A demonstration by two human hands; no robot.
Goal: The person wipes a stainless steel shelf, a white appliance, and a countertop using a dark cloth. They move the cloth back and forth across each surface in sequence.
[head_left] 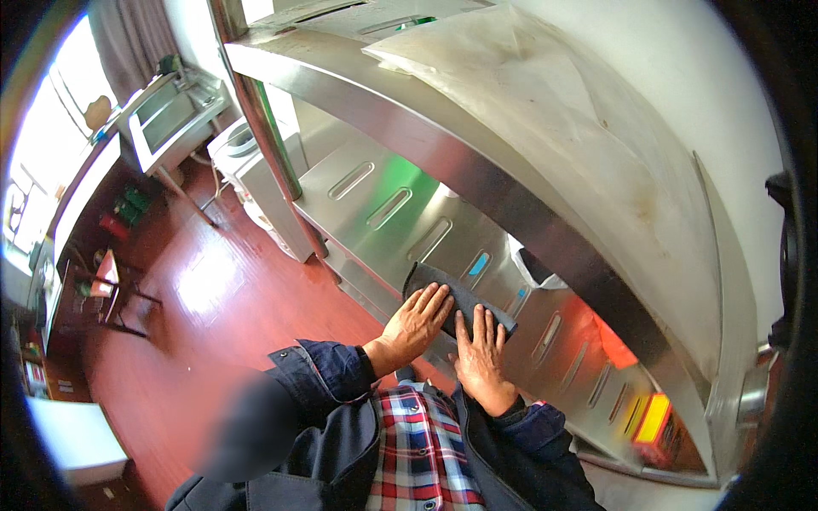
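A dark grey folded cloth lies at the near edge of a slotted stainless-steel shelf, in front of my body. My left hand rests on its left part, with fingers stretched out over the fabric. On the right part lies my right hand, its fingers also straight and pointing away from me. Both palms face down, and the two hands are close together but apart. Part of the cloth is hidden under the fingers.
A higher steel shelf carries a cloudy plastic sheet. Farther right are a white-and-black bundle, an orange bag and a yellow-and-red box. Beyond the rack's left post stand a white washing machine and a steel sink.
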